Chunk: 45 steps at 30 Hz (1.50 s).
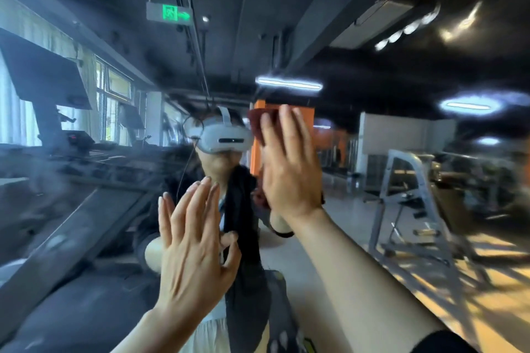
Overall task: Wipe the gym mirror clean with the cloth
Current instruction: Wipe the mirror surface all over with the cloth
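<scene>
Mirror (pixel 86 152), right hand (pixel 289 169) flat pressing red cloth (pixel 256 123), left hand (pixel 192 243) spread, seemingly touching glass.

This is a gym, seen reflected in a large wall mirror (pixel 372 209). Treadmills (pixel 74 135) line up along the windows (pixel 111 86) on the left, and a grey metal frame (pixel 410 198), probably a weight machine though blurred, stands on the right. Overhead run a dark open ceiling (pixel 243 8) with strip lights (pixel 288 84) and a green exit sign (pixel 169 13).
</scene>
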Each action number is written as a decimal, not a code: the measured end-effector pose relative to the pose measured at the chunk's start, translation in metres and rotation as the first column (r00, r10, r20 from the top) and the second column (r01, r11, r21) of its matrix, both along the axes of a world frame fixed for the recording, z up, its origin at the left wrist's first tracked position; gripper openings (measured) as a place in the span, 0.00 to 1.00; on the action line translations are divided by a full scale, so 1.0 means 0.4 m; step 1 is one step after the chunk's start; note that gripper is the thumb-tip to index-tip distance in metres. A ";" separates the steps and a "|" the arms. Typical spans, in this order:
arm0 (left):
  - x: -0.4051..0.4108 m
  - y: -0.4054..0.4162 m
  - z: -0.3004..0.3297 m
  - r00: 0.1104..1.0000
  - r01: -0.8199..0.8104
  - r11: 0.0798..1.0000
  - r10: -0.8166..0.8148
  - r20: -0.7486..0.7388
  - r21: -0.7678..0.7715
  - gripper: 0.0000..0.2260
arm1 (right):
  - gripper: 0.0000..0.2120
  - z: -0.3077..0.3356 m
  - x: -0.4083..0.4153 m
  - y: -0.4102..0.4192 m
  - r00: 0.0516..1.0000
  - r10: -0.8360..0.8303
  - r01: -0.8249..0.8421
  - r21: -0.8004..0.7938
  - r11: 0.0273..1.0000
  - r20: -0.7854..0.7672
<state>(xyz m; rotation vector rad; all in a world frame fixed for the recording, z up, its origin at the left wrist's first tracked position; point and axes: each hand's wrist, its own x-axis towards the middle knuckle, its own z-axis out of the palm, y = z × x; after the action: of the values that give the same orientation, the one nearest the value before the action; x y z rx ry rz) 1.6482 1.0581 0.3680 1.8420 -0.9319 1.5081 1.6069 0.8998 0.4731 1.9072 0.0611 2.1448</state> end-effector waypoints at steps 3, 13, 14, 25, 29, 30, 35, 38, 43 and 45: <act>-0.008 -0.010 -0.015 1.000 -0.020 0.999 0.021 -0.015 0.026 0.33 | 0.18 -0.028 -0.046 -0.092 0.996 -0.064 0.056 0.128 0.990 0.059; -0.008 0.079 -0.074 0.994 -0.066 0.996 0.070 -0.079 0.061 0.39 | 0.19 -0.181 -0.006 0.003 0.980 -0.008 -0.078 0.423 0.903 0.197; -0.006 0.087 -0.080 0.993 -0.071 0.996 0.076 -0.086 0.061 0.41 | 0.19 -0.186 0.016 0.044 0.985 0.007 -0.070 0.369 0.927 0.170; 0.003 0.167 -0.164 0.948 -0.182 0.978 0.202 -0.244 0.103 0.50 | 0.21 -0.266 -0.005 0.021 0.976 -0.056 0.000 -0.261 0.965 -0.209; 0.009 0.207 -0.169 0.936 -0.157 0.977 0.194 -0.295 0.144 0.52 | 0.17 -0.224 -0.030 -0.026 0.999 0.043 -0.047 0.193 0.980 0.025; 0.011 0.215 -0.170 0.936 -0.145 0.978 0.184 -0.301 0.149 0.53 | 0.17 -0.204 -0.016 -0.001 0.995 0.062 -0.079 0.272 0.959 0.072; 0.040 0.258 -0.185 0.939 -0.123 0.987 0.150 -0.309 0.106 0.40 | 0.20 -0.155 0.109 0.223 0.994 0.101 -0.107 0.133 0.985 0.046; 0.047 0.279 -0.208 0.927 -0.089 0.996 0.084 -0.366 0.004 0.36 | 0.20 -0.230 0.165 0.321 0.986 0.105 -0.122 -0.135 0.983 -0.128; 0.032 0.317 -0.288 0.883 -0.148 0.989 0.135 -0.450 0.007 0.45 | 0.20 -0.471 0.128 0.287 0.912 -0.042 -0.153 -0.435 0.887 -0.408; 0.021 0.322 -0.310 0.864 -0.146 0.986 0.164 -0.475 0.074 0.52 | 0.21 -0.498 0.101 0.242 0.898 -0.086 -0.147 -0.479 0.865 -0.432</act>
<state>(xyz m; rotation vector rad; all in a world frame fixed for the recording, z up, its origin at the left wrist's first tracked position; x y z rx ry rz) 1.6566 1.1869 0.2441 2.2189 -0.5819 1.0354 1.6472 0.9964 0.2739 2.0093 0.6775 1.4570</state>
